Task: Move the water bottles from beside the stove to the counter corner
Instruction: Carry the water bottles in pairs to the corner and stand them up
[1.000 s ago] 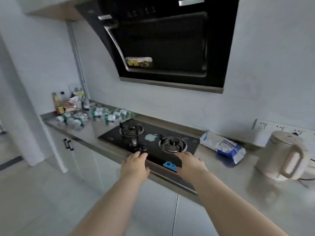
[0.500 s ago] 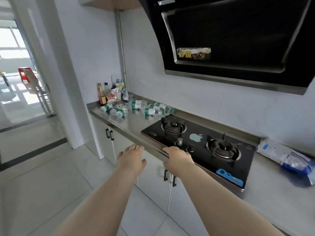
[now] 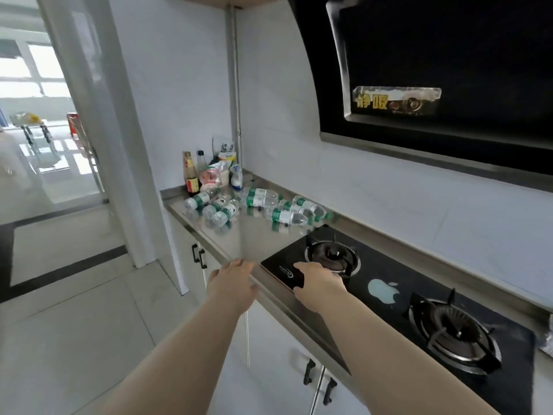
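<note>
Clear water bottles [image 3: 259, 199] are wearing green-and-white labels and green caps on a steel-grey counter [image 3: 257, 236]. The stove [image 3: 386, 266] is gleaming glossy black and carrying a pale blue apple-shaped sticker [image 3: 384, 290]. Overhead, the black range hood [image 3: 449, 55] is showing a worn label [image 3: 395, 101] with yellow characters. A dark brown sauce bottle [image 3: 190, 174] is bearing a red-and-yellow label. White cabinet doors [image 3: 269, 369] are sporting black handles [image 3: 199, 257], and pale grey floor tiles [image 3: 74, 330] are running beside a black strip [image 3: 59, 272].

Green-labelled water bottles [image 3: 285, 216] lying flat on counter [image 3: 254, 235]
</note>
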